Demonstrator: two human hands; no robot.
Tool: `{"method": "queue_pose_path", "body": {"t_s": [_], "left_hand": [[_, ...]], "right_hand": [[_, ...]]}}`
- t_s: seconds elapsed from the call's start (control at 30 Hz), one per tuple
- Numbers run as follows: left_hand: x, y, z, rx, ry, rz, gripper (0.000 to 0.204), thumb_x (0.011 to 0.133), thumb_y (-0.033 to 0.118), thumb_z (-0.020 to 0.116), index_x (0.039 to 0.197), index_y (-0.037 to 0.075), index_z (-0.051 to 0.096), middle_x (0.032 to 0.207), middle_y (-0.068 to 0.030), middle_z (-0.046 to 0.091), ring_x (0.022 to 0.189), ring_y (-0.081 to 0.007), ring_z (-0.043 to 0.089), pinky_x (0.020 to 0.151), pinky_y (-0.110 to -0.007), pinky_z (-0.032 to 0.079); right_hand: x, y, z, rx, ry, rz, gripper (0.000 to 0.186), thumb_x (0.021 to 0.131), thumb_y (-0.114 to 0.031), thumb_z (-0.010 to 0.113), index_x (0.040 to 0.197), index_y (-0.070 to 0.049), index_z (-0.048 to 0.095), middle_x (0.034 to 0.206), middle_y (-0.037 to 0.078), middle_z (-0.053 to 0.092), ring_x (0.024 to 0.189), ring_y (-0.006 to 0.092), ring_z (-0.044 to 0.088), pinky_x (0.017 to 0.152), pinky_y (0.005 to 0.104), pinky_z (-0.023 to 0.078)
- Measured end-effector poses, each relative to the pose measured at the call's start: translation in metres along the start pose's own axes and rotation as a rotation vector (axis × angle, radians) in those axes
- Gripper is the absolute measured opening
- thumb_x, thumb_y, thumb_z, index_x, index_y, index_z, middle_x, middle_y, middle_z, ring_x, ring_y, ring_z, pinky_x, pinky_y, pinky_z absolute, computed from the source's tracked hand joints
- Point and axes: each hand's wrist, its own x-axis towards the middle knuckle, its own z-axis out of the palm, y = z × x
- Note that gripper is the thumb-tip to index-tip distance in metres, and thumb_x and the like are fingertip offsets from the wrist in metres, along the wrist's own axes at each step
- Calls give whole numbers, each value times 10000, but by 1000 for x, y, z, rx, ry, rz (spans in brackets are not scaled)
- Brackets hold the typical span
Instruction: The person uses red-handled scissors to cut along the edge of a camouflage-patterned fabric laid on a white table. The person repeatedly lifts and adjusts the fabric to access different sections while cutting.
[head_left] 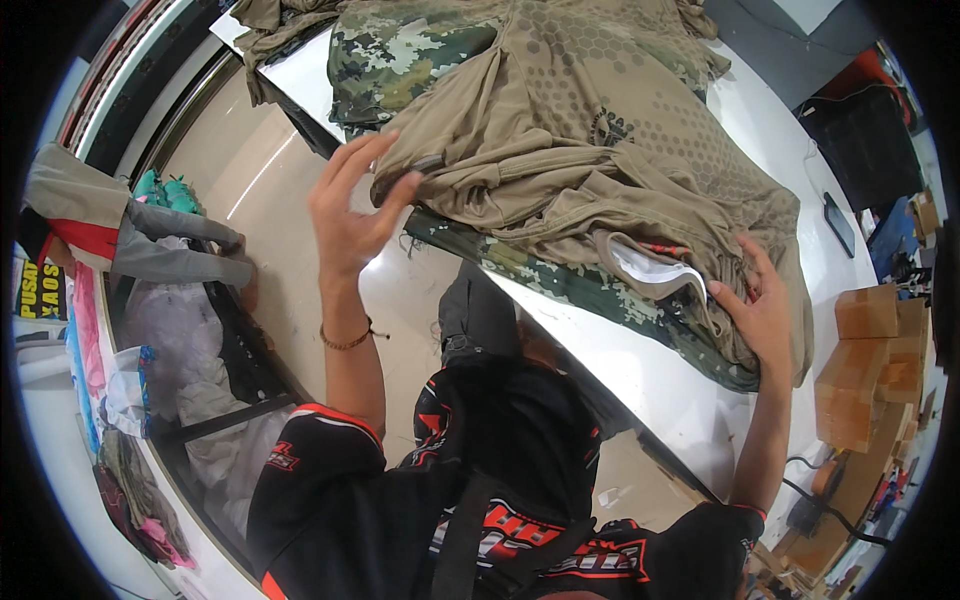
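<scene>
Tan hex-print garment (660,110) lying rumpled on the white table (600,350), bare hands around it.
Right hand (755,305) is half open by the table's near edge, straddling cloth beside the pale-lined collar (655,268), probably to steady it; can't tell if it's pinching. Camo cloth (560,275) sits underneath along that edge, stacked I guess to save space. Left hand (355,200) is wide open past the table's edge, apparently gripping nothing. Phone's (840,224) on the table's right, clear of fabric.
</scene>
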Motion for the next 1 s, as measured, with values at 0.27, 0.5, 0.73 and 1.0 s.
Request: {"method": "queue_pose_path", "body": {"t_s": [0.27, 0.5, 0.73, 1.0], "left_hand": [[31, -64, 11, -184, 207, -432, 230, 921, 25, 738, 1145, 11, 788, 933, -102, 785, 774, -126, 709, 733, -247, 549], [32, -78, -8, 84, 280, -409, 221, 952, 66, 742, 1160, -1, 775, 982, -98, 777, 849, -122, 711, 766, -254, 561], [33, -45, 8, 2, -217, 7, 351, 970, 173, 748, 1288, 28, 721, 1312, -196, 699, 1248, -273, 646, 1007, -416, 522], [40, 17, 37, 19, -20, -112, 400, 978, 251, 750, 1299, 18, 699, 1232, -186, 730, 1217, -348, 651, 1036, -421, 501]], "right_hand": [[-26, -3, -4, -219, 33, -238, 327, 714, 2, 738, 1037, -37, 774, 866, 58, 778, 582, 83, 537, 545, 249, 406], [-33, -23, -9, 38, -331, -343, 277, 692, -9, 779, 963, -53, 816, 731, 68, 728, 484, 128, 497, 490, 271, 383], [-42, -10, -21, 138, -58, -329, 131, 922, -96, 756, 1013, -9, 794, 723, 6, 696, 538, 19, 383, 508, 226, 275], [-37, -14, -23, 41, 324, -86, 343, 1118, -279, 535, 1103, 11, 717, 929, 19, 658, 832, 79, 539, 776, 254, 442]]}}
